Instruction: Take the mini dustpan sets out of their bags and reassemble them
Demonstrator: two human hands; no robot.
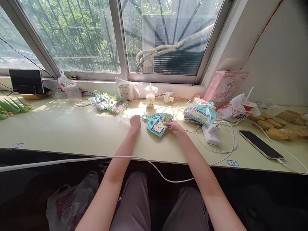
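Note:
A teal dustpan-shaped item point(154, 123) with a printed card lies at the middle of the table. My right hand point(175, 126) grips its right edge, thumb on top of the card. Left of its handle, my left hand point(135, 122) is closed on clear plastic film point(124, 120), which spreads out to the left of the fist. Similar teal items point(199, 114) are stacked to the right. Green ones in clear wrap point(109, 102) form another pile at the back left.
Behind stand a drink cup point(150, 98) and a wrapped packet point(127, 89). A power strip point(210, 135), a phone point(260, 144) and a pink box point(223, 88) are to the right. A white cable point(96, 158) crosses above my forearms.

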